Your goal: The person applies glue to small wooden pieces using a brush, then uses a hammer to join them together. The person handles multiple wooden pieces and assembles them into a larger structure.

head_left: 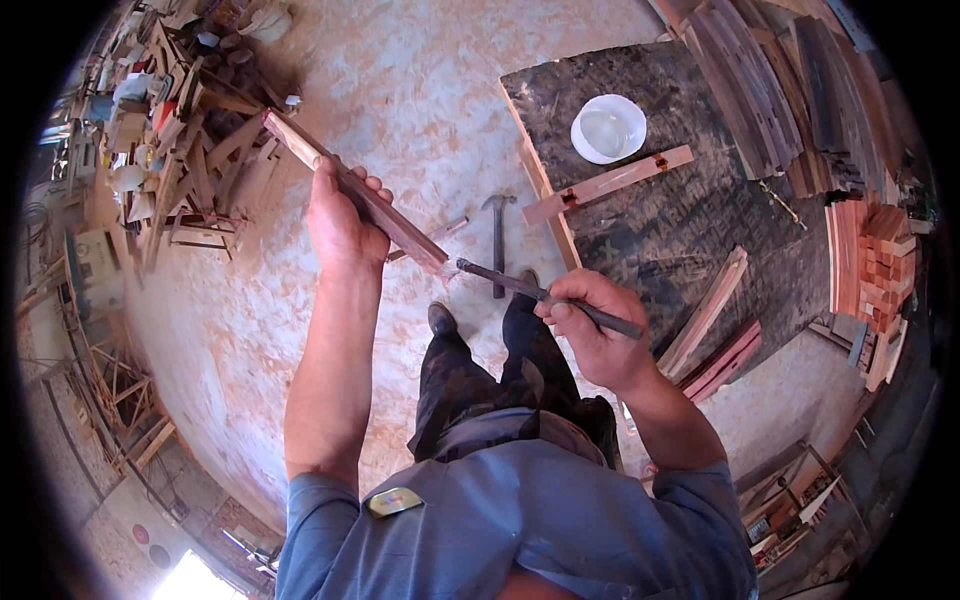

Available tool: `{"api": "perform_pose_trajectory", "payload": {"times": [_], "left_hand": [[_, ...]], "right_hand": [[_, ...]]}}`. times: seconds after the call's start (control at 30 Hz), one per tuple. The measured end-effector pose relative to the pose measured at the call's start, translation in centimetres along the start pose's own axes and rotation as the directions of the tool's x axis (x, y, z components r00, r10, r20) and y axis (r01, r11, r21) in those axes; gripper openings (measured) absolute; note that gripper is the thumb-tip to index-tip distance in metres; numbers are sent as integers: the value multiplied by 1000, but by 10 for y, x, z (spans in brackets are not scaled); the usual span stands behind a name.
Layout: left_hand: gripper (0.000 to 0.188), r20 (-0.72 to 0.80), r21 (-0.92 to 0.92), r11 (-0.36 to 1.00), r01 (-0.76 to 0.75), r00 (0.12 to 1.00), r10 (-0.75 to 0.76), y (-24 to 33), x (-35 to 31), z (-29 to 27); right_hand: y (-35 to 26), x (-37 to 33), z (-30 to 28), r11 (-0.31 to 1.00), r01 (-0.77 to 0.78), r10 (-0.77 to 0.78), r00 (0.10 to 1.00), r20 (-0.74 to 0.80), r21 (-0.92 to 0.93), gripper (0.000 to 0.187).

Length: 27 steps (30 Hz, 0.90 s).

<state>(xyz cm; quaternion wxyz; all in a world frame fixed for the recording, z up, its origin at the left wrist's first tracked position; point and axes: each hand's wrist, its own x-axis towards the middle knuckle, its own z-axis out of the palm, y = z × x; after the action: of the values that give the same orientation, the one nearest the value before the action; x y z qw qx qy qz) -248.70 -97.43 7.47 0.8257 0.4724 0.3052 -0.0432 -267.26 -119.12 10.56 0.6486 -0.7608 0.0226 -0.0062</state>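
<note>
My left hand [341,218] is wrapped round a long reddish-brown wooden strip [385,215], held at a slant with its far end up to the left. In my right hand [598,325] is a dark stick [510,283], gripped near its back end. Its tip meets or nearly meets the strip's near end, where something whitish shows; whether the tip has bristles I cannot tell. To the right, a white tub [578,138] with pale contents stands on a dark board-topped table [660,235]. Beside the tub, a light wooden strip [615,184] with dark patches overhangs the table's left edge.
A hammer [498,245] and a small wooden piece [450,228] lie on the dusty floor by my feet. Loose strips [705,310] rest at the table's near side. Stacked boards [745,90] and red-brown blocks [880,270] line the right. Scrap wood [190,130] is heaped far left.
</note>
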Motion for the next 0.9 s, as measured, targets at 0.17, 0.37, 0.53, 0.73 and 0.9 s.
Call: {"api": "perform_pose_trajectory", "payload": {"times": [0.17, 0.37, 0.53, 0.73, 0.9], "left_hand": [[27, -24, 15, 1000, -14, 1000, 14, -4, 6, -6], [26, -63, 13, 999, -29, 998, 30, -4, 13, -12], [30, -37, -61, 996, -60, 998, 58, 4, 3, -5], [32, 81, -127, 991, -51, 995, 62, 1, 6, -13], [31, 110, -123, 990, -68, 991, 81, -1, 0, -8]], "right_hand": [[2, -2, 4, 988, 147, -145, 989, 32, -49, 7], [8, -1, 7, 976, 214, -214, 977, 24, -30, 16], [15, -16, -3, 869, -148, 223, 969, -107, 472, 10], [27, -16, 6, 770, -212, 312, 948, -65, 602, 12], [31, -18, 4, 804, -169, 250, 966, -65, 570, 13]]}}
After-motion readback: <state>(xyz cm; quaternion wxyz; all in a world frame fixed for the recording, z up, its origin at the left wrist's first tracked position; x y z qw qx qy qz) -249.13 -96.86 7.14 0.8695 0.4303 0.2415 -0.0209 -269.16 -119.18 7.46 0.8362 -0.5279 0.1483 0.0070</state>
